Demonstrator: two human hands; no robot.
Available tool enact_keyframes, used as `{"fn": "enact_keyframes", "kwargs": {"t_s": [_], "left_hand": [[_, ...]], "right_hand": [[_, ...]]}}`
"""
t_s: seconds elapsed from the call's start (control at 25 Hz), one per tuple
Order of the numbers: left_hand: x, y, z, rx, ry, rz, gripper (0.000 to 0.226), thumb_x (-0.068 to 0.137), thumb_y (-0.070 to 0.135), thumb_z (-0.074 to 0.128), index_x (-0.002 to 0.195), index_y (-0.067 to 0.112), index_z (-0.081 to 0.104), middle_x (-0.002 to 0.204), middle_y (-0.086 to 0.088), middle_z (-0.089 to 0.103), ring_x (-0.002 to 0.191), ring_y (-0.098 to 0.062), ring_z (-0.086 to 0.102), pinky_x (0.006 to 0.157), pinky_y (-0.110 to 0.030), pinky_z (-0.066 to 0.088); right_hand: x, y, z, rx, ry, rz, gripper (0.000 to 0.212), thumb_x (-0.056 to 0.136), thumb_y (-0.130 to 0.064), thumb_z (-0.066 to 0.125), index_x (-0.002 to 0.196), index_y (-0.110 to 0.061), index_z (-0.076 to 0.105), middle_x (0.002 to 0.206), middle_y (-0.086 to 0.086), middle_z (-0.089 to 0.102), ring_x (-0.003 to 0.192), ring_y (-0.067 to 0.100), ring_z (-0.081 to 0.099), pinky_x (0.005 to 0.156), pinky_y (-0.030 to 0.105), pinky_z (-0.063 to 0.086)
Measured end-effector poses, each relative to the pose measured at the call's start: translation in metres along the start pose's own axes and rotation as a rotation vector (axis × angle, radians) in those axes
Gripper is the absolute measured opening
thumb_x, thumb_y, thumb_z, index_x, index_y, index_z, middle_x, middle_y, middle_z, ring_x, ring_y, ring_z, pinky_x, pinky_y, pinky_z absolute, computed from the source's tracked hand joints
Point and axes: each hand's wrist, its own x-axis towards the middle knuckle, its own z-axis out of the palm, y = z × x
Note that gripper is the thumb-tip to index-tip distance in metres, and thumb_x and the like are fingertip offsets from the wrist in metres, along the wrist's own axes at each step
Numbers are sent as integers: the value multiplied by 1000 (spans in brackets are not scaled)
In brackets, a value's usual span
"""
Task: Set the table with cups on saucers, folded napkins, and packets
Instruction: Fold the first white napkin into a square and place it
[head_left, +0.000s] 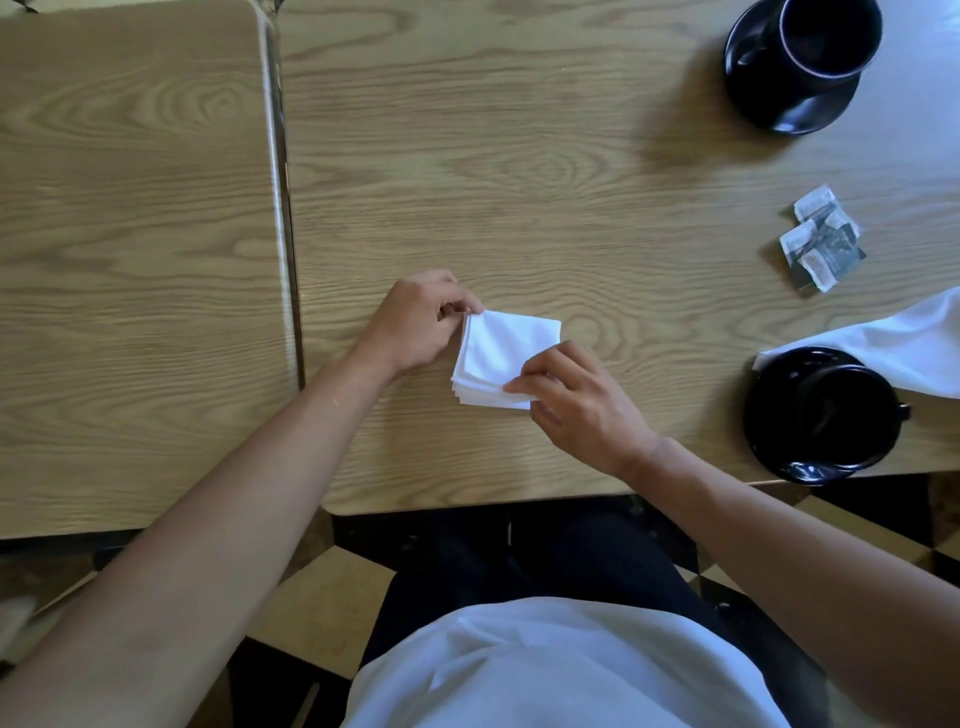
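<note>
Both grips pinched a folded white napkin (501, 358) lying on the wooden tabletop (519, 171) near its near edge: the left hand (418, 325) held the far-left corner, the right hand (576, 397) the near-right corner. To the right lay a few packets (821, 239), another white napkin (904, 340) and a black cup (836, 400) on its saucer (810, 467); a second black cup (826, 36) on a saucer (789, 109) stood at the far right

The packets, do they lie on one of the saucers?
No, the packets lie in a small pile on the bare table, apart from both saucers.
</note>
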Motion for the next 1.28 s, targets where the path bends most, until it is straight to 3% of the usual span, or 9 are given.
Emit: {"fn": "enact_keyframes", "kwargs": {"t_s": [0.16,0.28,0.36,0.44,0.56,0.64,0.72,1.0,1.28], "left_hand": [[-5,5,1,37,-28,18,32,82,-14,56,93,6,78,94,-13,67,80,-18,57,78,-36,50],[-18,17,12,234,162,89,31,80,-13,54,98,1,76,100,-18,67,95,-35,60,88,-45,50],[-33,24,26,400,272,145,30,83,-6,56,109,-2,71,117,-21,66,114,-42,60,101,-50,47],[-49,31,46,515,250,193,37,92,6,55,126,-4,63,137,-24,59,135,-42,49,115,-56,35],[-62,37,73,586,130,170,54,102,25,47,148,-3,42,159,-23,35,151,-39,27,122,-56,22],[-66,33,85,620,65,130,62,106,36,41,154,-2,30,163,-24,22,153,-38,18,123,-55,20],[-67,25,92,653,27,87,68,106,44,39,156,-1,25,164,-24,17,154,-37,15,122,-56,21],[-65,16,106,697,26,27,72,104,49,34,158,4,23,166,-23,14,155,-36,11,120,-64,17],[-63,28,99,772,-168,-88,75,104,53,16,160,10,-6,168,-17,-13,155,-30,-14,120,-65,0]], "right_hand": [[-9,2,14,-66,-110,64,38,72,8,69,105,-9,75,102,7,66,93,33,60,87,44,49],[-12,-1,14,-41,-141,104,40,70,-1,63,108,-8,73,105,8,64,96,32,58,89,43,47],[-14,-4,12,-16,-105,104,34,75,-5,62,106,-7,73,103,8,64,94,32,58,88,42,47],[-11,-4,12,-9,33,179,23,86,-6,61,105,-7,73,103,8,65,94,31,58,87,45,48],[5,-1,19,-86,135,448,34,102,-15,51,133,-5,60,140,14,56,132,35,48,113,49,37],[8,1,29,-128,25,507,48,107,-19,45,151,-1,41,163,17,32,154,35,22,126,48,16],[1,7,37,-174,-83,474,54,109,-23,39,157,-2,29,167,16,21,156,32,12,127,49,12],[-8,28,38,-307,-188,391,58,109,-33,27,160,-7,22,169,9,16,157,27,10,127,51,8],[-3,22,29,-310,-325,451,60,110,-35,23,162,-10,9,171,4,1,158,22,-5,127,47,-3]]}}
